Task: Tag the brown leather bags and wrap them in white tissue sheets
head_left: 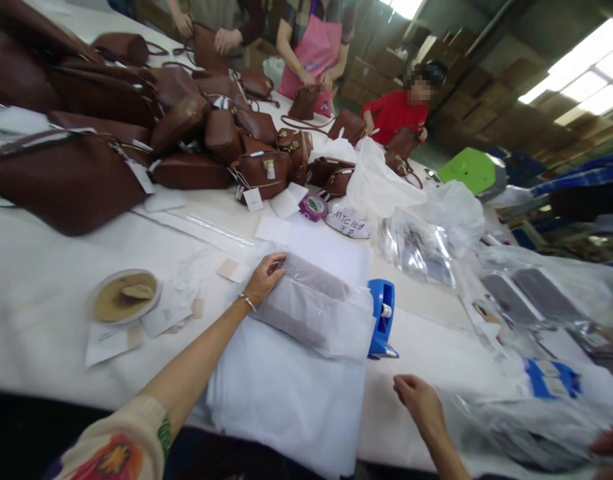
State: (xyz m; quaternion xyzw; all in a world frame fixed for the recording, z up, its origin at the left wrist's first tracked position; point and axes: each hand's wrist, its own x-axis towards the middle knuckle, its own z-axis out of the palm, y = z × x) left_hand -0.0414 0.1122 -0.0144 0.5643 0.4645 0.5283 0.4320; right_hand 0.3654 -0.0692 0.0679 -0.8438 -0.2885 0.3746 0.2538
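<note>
A flat grey-brown item in thin white tissue paper (306, 303) lies in front of me on a stack of white tissue sheets (286, 400). My left hand (265, 280) is at its upper left corner, fingers curled over the edge. To the right of the stack is a blue tape dispenser (382, 320) with its cutter end toward me. Below it, my right hand (419, 398) hovers over the white tabletop, thumb and fingers pressed together. Whatever is in that pinch, if anything, is too small to make out.
Brown handbags (61, 180) are heaped across the far left. A bowl of yellowish paste (123, 298) stands left, beside paper tags (166, 313). Right are plastic bags (416, 243), grey flat pieces (546, 293) and another blue dispenser (553, 378). Several people work across the table.
</note>
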